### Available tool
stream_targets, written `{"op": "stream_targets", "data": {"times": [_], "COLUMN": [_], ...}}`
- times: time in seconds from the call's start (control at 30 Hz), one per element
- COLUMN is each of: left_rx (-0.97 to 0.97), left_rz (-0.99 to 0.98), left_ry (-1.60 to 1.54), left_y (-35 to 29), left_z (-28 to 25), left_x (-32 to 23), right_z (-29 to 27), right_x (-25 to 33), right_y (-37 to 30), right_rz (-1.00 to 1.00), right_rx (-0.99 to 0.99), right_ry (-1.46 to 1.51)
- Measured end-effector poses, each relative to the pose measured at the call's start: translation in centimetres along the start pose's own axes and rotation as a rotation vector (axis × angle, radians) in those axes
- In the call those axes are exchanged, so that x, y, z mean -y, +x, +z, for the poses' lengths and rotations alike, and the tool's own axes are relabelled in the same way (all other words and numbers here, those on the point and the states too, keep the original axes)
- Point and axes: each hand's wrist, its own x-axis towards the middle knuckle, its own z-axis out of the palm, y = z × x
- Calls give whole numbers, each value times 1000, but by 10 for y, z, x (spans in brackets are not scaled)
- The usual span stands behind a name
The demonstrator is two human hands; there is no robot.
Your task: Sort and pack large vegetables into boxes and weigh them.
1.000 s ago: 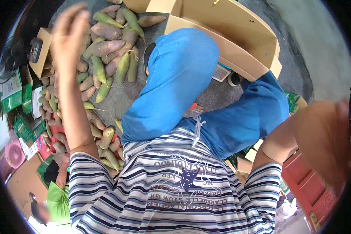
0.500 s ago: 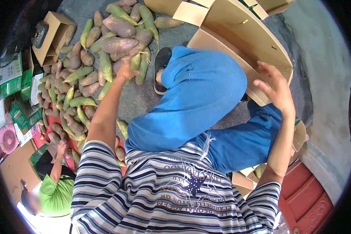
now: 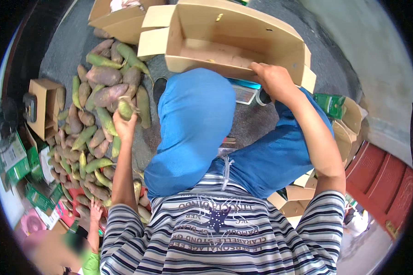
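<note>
My left hand is shut on a green mango, lifted just above a large heap of green and purple mangoes spread on the grey floor. My right hand grips the near wall of an open cardboard box that stands ahead of my blue-trousered knees. The box looks nearly bare inside. My striped shirt fills the lower part of the view.
A second cardboard box stands behind the heap. A small box sits at the left with green cartons. Another person's hand reaches into the heap at the lower left. More boxes lie at the right.
My left hand went down to the heap and now holds a mango. My right hand came forward from the side and took the box's near wall.
</note>
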Motion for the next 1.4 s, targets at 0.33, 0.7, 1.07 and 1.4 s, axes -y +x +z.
{"op": "stream_targets", "data": {"times": [0.33,0.7,1.07,1.4], "left_rx": [-326,564,-26,-129], "left_rz": [557,992,437,-574], "left_ry": [-968,108,-270,208], "left_y": [41,75,46,11], "left_z": [-118,9,-39,-9], "left_x": [-288,-382,-193,90], "right_z": [0,11,-7,-13], "right_x": [1,-13,4,7], "right_y": [-5,-5,-4,-4], "right_rz": [-18,-35,-18,13], "right_rx": [-17,35,61,33], "right_ry": [-34,-69,5,54]}}
